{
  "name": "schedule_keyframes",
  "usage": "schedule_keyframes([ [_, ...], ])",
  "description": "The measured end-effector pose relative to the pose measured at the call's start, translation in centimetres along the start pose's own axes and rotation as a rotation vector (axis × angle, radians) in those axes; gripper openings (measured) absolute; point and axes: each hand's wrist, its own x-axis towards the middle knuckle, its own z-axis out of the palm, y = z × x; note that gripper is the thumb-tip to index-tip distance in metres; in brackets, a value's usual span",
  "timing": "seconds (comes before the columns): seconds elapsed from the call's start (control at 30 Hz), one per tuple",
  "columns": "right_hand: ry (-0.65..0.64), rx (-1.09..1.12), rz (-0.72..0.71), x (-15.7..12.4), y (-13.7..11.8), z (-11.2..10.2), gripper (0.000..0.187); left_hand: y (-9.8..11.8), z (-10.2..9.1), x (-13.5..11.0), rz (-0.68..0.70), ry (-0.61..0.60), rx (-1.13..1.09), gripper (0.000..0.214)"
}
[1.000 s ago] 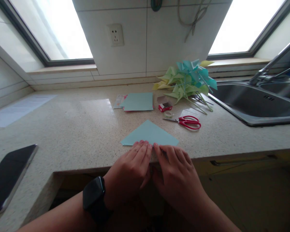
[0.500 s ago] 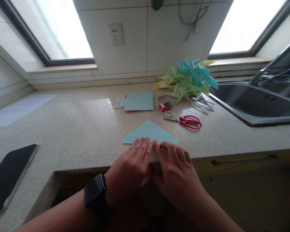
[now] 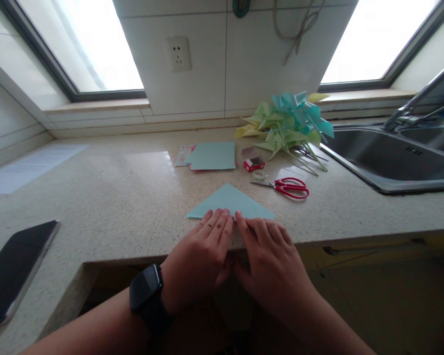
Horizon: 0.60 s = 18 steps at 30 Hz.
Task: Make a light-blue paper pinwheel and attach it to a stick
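Note:
A light blue sheet of paper [image 3: 228, 198], folded into a triangle, lies on the counter with its point away from me and its folded long edge towards me. My left hand [image 3: 203, 246], with a black watch on the wrist, rests its outstretched fingers on the near edge of the paper, left of the middle. Just right of it, my right hand [image 3: 268, 251] presses its index fingertip on the same edge, the other fingers slightly bent over the paper. Both hands are open and neither grips the paper. My thumbs hang in shadow below the counter's edge.
Beyond the triangle lie a stack of light blue paper [image 3: 212, 156], a small red box [image 3: 253, 164], a tape roll [image 3: 258, 175] and red-handled scissors [image 3: 290, 188]. Paper pinwheels [image 3: 284, 123] are heaped by the sink [image 3: 388, 158]. A dark phone-like slab [image 3: 17, 276] sits at left.
Almost nothing differs. Both hands stay on the near edge of the paper, with only a slight shift of the fingers; the paper stays in place.

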Motion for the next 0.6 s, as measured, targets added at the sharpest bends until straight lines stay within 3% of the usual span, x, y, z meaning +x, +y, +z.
schedule_keyframes([
  [0.17, 0.011, 0.009, 0.016, -0.31, -0.32, -0.07, 0.049, -0.06, -0.17, -0.03, -0.016, 0.007, -0.009, 0.068],
  [0.6, 0.003, 0.027, 0.031, -0.31, -0.15, -0.01, 0.057, -0.47, -0.41, 0.19, -0.037, -0.072, -0.075, 0.077],
])
